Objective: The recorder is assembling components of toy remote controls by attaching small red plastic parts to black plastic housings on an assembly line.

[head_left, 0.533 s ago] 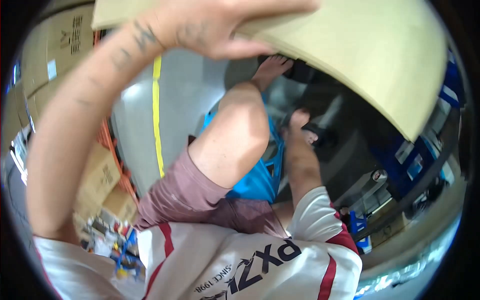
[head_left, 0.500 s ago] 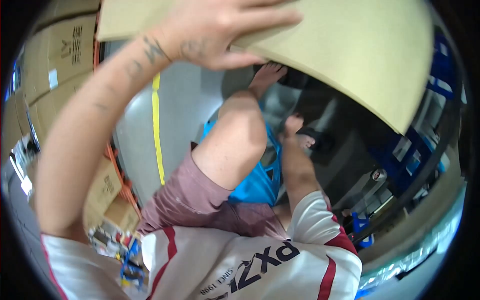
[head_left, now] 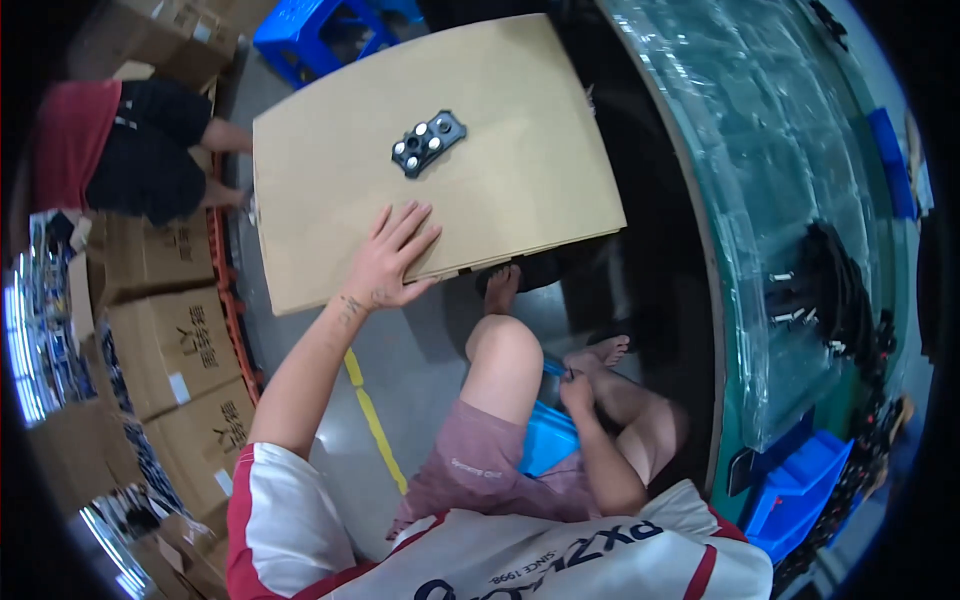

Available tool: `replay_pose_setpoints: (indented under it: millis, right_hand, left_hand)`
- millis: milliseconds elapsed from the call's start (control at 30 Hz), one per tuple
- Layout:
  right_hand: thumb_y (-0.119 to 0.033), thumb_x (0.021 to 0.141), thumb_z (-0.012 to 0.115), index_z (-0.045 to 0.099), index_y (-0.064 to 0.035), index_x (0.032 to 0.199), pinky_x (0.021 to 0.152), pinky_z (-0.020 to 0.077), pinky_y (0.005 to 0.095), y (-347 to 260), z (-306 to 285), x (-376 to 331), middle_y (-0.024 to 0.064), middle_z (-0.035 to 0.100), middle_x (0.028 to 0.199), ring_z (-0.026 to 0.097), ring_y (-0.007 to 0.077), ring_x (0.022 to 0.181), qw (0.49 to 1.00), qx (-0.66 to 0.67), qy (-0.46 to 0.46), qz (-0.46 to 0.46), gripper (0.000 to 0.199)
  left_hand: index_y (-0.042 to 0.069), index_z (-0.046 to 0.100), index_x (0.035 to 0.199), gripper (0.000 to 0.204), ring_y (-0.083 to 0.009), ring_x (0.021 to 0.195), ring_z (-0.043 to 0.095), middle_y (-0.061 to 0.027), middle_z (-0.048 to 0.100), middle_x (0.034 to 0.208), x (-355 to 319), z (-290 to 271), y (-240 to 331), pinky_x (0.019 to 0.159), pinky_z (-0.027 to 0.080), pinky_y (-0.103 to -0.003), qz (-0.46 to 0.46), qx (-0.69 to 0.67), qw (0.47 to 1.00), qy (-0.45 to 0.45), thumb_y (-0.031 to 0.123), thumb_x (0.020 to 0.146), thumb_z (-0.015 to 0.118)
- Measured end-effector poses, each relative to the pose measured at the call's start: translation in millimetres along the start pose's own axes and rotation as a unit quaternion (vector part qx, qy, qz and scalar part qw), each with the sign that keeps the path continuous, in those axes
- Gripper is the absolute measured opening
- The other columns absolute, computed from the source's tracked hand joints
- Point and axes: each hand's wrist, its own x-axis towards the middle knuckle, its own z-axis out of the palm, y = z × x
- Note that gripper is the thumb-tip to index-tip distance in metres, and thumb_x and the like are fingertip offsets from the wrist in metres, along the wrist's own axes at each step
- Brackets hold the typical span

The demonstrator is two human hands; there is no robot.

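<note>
A large tan cardboard sheet (head_left: 500, 200) lies flat in front of me, above my knees. A small dark metal part (head_left: 428, 142) with round silver studs rests on top of it, near the middle. My left hand (head_left: 393, 262) lies palm down on the sheet's near edge, fingers spread, a hand's length from the part. My right hand (head_left: 577, 387) is down by my bare foot (head_left: 598, 353), touching it; whether its fingers hold anything is not visible.
A person in a red top and black shorts (head_left: 110, 140) crouches at upper left. Stacked cardboard boxes (head_left: 170, 340) line the left. A film-covered green table (head_left: 790, 200) curves along the right, with blue bins (head_left: 800, 490) below. A blue stool (head_left: 320, 30) stands beyond the sheet.
The view has swung round. The cardboard sheet, held up close overhead before, now lies flat and lower, with my left hand on its edge and the metal part on it.
</note>
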Motion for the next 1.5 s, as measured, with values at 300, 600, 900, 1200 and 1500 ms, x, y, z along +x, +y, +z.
replay_pose_setpoints:
  millis: [300,600,900,1200,1500]
  right_hand:
    - [-0.027,0.086,0.052,0.071,-0.0064,0.092,0.071,0.0512,0.0520,21,-35,-81,0.0206,0.070,0.087,0.064,0.0461,0.079,0.999,-0.002,0.018,0.045,0.028]
    - [-0.021,0.081,0.054,0.069,-0.0021,0.085,0.066,0.0531,0.0502,7,-64,-103,0.0220,0.069,0.085,0.066,0.0431,0.075,0.991,0.006,0.132,0.008,0.024]
    - [-0.019,0.077,0.056,0.072,-0.0041,0.087,0.066,0.0547,0.0431,48,-87,-126,0.0184,0.071,0.086,0.069,0.0357,0.076,0.963,0.115,0.167,0.178,0.024]
    - [-0.020,0.076,0.059,0.072,-0.0087,0.071,0.060,0.0527,0.0430,51,-26,-122,0.0129,0.071,0.076,0.068,0.0336,0.065,0.964,0.014,0.265,0.030,0.019]
    - [-0.017,0.077,0.056,0.073,-0.0077,0.088,0.065,0.0528,0.0437,63,-45,-108,0.0178,0.071,0.090,0.067,0.0364,0.076,0.967,0.116,0.207,0.089,0.022]
  left_hand:
    - [0.006,0.053,0.135,0.069,-0.0372,0.139,0.035,-0.0189,0.039,0.149,0,-2,18,0.115,0.023,-0.050,0.025,-0.008,0.999,-0.041,0.042,0.077,0.067]
    - [0.004,0.051,0.136,0.071,-0.0392,0.138,0.035,-0.0203,0.038,0.149,6,-1,3,0.115,0.023,-0.050,0.053,0.003,0.998,-0.012,0.034,0.075,0.069]
    - [0.000,0.041,0.141,0.071,-0.0405,0.137,0.035,-0.0238,0.036,0.149,-10,18,-11,0.111,0.028,-0.050,0.137,0.086,0.987,0.014,0.027,0.080,0.065]
    - [0.000,0.036,0.145,0.072,-0.0440,0.135,0.034,-0.0249,0.033,0.150,-3,15,-12,0.112,0.026,-0.050,0.150,0.055,0.987,-0.020,0.022,0.081,0.062]
    - [0.002,0.030,0.149,0.078,-0.0437,0.142,0.023,-0.0242,0.023,0.155,-17,15,-8,0.115,0.018,-0.055,0.111,0.048,0.990,-0.073,0.024,0.081,0.062]
